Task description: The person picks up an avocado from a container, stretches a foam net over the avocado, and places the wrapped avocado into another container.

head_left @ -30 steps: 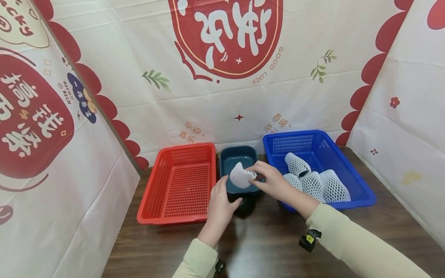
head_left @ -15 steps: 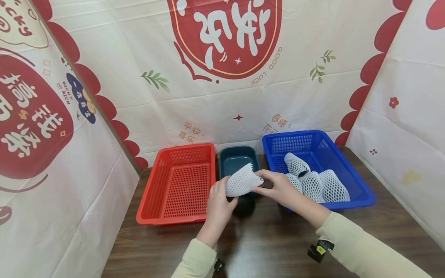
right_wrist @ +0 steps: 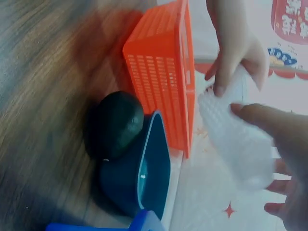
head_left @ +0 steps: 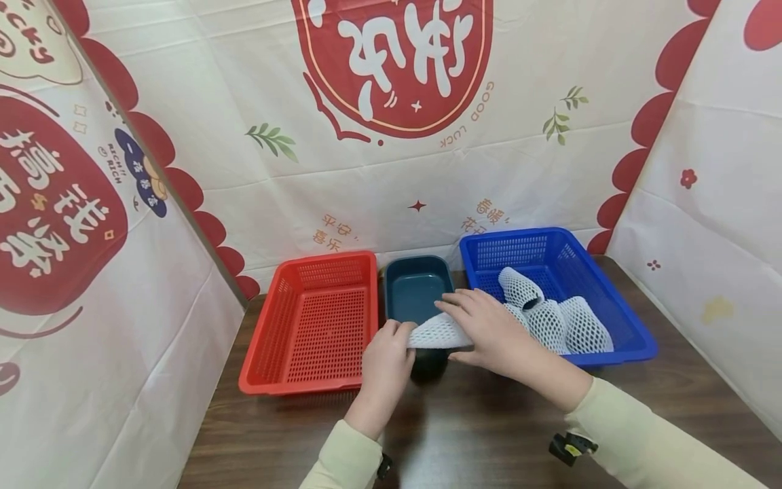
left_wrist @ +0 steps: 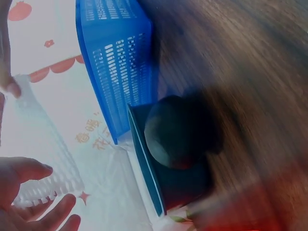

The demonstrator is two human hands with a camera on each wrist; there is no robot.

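Observation:
A white foam fruit net (head_left: pixel 438 333) is stretched between both hands, above the table in front of the small teal bin (head_left: pixel 415 292). My left hand (head_left: pixel 386 356) pinches its left end between thumb and fingers. At the other end, my right hand (head_left: pixel 497 336) holds it, with the thumb (right_wrist: pixel 255 114) on the near side and the other fingers behind. Below the net a dark green, rounded fruit (right_wrist: pixel 120 124) lies on the table against the bin's near side. In the head view the net and hands partly cover this fruit (head_left: pixel 430 370).
A red slotted basket (head_left: pixel 330 333) stands left of the bin. To the right, a blue basket (head_left: pixel 638 350) holds several white foam nets (head_left: pixel 586 326). Printed cloth (head_left: pixel 391 176) hangs behind and at both sides of the wooden table (head_left: pixel 476 435).
My left hand has gone from open beside the net to pinching its end. My right hand has moved right and spread over the other end, and the net has come down and nearer.

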